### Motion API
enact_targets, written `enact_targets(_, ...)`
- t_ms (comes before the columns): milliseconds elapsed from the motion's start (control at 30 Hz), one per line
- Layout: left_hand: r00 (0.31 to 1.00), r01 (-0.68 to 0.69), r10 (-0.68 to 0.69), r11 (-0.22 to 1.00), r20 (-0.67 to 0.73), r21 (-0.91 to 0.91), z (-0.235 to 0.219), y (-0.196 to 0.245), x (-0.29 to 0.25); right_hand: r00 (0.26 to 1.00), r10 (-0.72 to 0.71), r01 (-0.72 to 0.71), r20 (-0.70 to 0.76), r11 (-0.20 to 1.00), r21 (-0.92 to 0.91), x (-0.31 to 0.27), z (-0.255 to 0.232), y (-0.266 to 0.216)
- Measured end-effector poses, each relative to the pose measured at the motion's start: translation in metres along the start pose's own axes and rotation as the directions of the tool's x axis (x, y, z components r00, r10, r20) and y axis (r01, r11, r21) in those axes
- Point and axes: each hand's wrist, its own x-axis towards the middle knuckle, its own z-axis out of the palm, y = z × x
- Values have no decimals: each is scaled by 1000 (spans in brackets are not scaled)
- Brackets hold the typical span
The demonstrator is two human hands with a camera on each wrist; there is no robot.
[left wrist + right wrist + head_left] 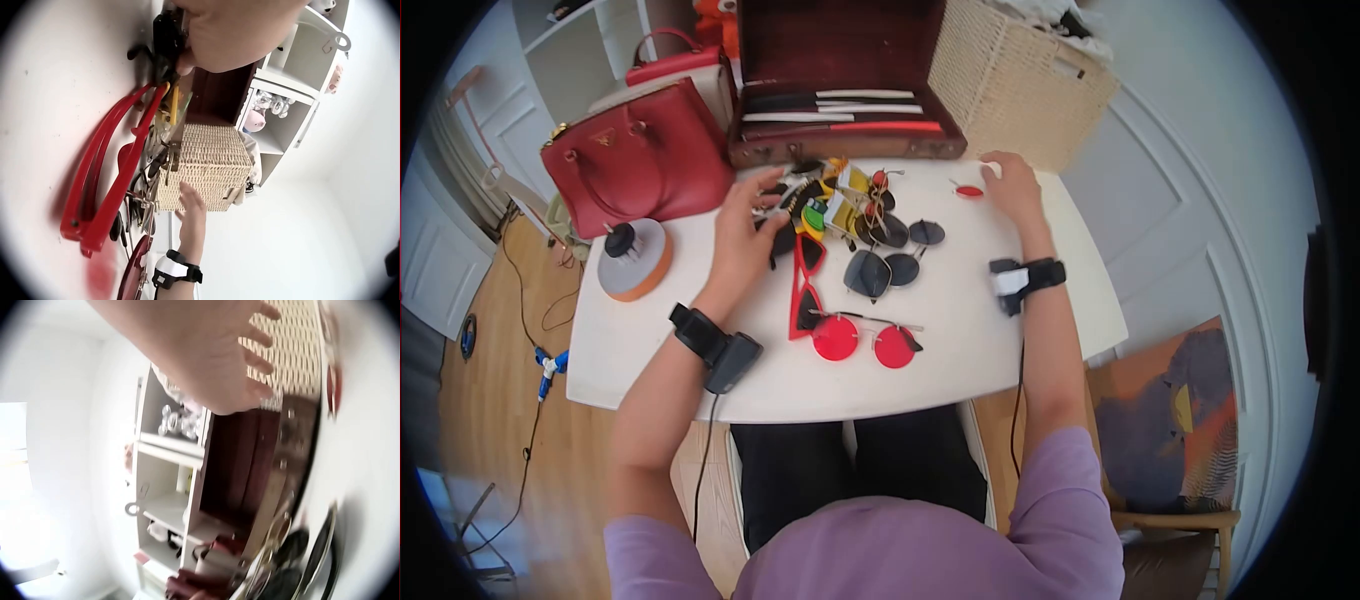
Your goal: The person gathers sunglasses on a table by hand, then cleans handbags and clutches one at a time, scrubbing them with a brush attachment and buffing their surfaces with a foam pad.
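Note:
A pile of sunglasses [888, 230] with dark, yellow and green lenses lies in the middle of the white table. My left hand [745, 225] is at the pile's left side, its thumb beside black sunglasses [167, 40]; the other fingertips are partly hidden, so I cannot tell whether they grip them. Red-framed sunglasses [805, 285] and round red-lensed sunglasses [836, 338] lie nearer my body. At the back right, my right hand [1015, 190] hovers with loosely extended fingers and nothing in them. Small red-lensed glasses [969, 191] lie just left of it.
An open brown case [850, 148] with white, black and red strips inside stands behind the pile. Red handbags [640, 160] are at the back left, above a round grey-topped object [635, 265] with an orange rim. A woven basket [1015, 85] stands at the back right.

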Motion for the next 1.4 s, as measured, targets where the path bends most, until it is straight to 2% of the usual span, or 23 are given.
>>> enact_targets(67,996,-82,77,983,34,162,-4,7,0,935,190,-146,301,976,-163,-5,-2,40)
enact_targets(100,996,-78,71,984,45,160,-5,11,-1,931,201,-156,306,974,-166,-9,-4,41)
enact_targets(167,999,-35,19,930,46,365,-8,17,-2,901,96,-22,424,984,-175,-9,-6,38)
enact_targets(333,996,35,-63,909,56,415,-13,13,3,877,-75,97,475,995,-23,-9,13,-15)
enact_targets(400,995,102,-103,939,-13,327,-13,20,5,850,-144,119,506,989,82,-13,15,-48)
enact_targets(433,994,109,-111,937,-15,333,-14,12,7,843,-76,0,533,990,142,-16,11,-68)
enact_targets(500,988,115,-119,992,-95,-50,-17,-3,12,824,-13,-123,567,972,202,-25,17,-83)
enact_targets(567,986,101,-113,990,-125,-97,-18,-5,14,817,-150,-347,558,644,682,-32,33,-84)
enact_targets(600,979,85,-114,982,-167,-171,-18,-7,14,827,-202,-396,525,453,799,-34,33,-94)
enact_targets(633,971,65,-117,968,-208,-244,-18,-8,15,827,-206,-394,523,451,801,-35,30,-102)
enact_targets(700,960,69,-156,936,-233,-344,-19,-11,17,844,-203,-441,496,262,858,-35,22,-112)
enact_targets(767,947,70,-200,893,-253,-445,-17,-14,18,845,-238,-379,479,365,850,-34,23,-110)
enact_targets(833,988,51,-108,911,-115,-410,-12,-14,18,843,-273,-308,464,461,832,-34,27,-105)
enact_targets(867,995,91,-100,971,-31,-223,-11,-25,15,834,-344,-220,432,510,831,-35,32,-102)
enact_targets(900,994,92,-101,970,-31,-224,-10,-22,14,816,-415,-127,402,550,825,-36,31,-104)
enact_targets(967,976,-168,136,968,173,189,-6,-17,8,783,-391,-137,484,651,747,-36,26,-106)
enact_targets(1033,973,-115,64,967,222,226,-10,8,6,747,-357,-139,560,740,658,-38,19,-111)
enact_targets(1100,963,22,-63,987,262,157,-14,26,4,715,-492,201,496,825,528,-43,13,-110)
enact_targets(1133,963,23,-64,987,263,156,-14,26,3,648,-473,177,597,856,486,-45,11,-108)
enact_targets(1167,944,-40,4,994,328,104,-15,27,2,648,-472,175,598,856,486,-47,8,-107)
enact_targets(1233,918,-97,71,994,391,46,-16,33,-3,570,-545,395,614,838,377,-52,1,-106)
enact_targets(1300,843,-224,17,919,538,324,-16,41,-12,567,-533,382,628,846,372,-53,-6,-114)
enact_targets(1400,886,-170,7,935,463,311,-10,33,-10,599,-530,372,601,848,377,-59,-6,-124)
